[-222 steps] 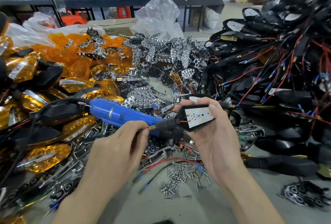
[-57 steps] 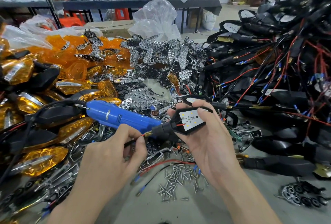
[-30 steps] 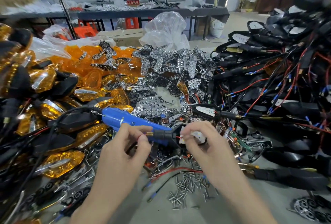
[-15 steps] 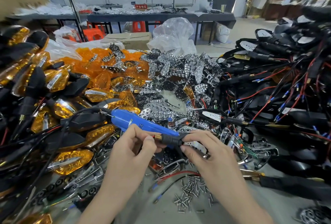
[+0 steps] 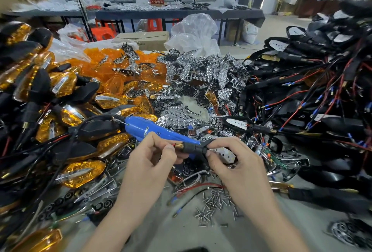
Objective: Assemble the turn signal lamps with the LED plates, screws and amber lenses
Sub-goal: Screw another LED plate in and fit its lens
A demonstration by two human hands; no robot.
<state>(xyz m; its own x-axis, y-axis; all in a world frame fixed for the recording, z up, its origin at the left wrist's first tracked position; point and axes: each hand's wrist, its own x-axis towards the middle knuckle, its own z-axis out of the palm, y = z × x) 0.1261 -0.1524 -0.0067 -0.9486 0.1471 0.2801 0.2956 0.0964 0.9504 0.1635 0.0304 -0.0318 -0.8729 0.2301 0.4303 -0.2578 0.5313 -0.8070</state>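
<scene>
Both hands hold one black lamp [image 5: 194,148] just in front of the blue screwdriver [image 5: 153,130], which lies on the heap of parts. The left hand [image 5: 153,158] pinches the brass threaded end of the lamp's stem between thumb and forefinger, the other fingers curled under. The right hand [image 5: 238,164] has its fingers wrapped round the lamp's body, and the white LED plate [image 5: 226,154] shows between them, lying in the shell. Whether the plate is fully seated I cannot tell.

This looks like the plate-fitting step, with the fastening not yet done. The next move probably calls for freeing the left hand, taking one of the loose screws [image 5: 213,205] from the tabletop [image 5: 181,231] in front of the screwdriver, and lifting the screwdriver itself while the right hand keeps the plate level. The amber lenses [image 5: 112,64] wait well behind the screwdriver for the step after.
</scene>
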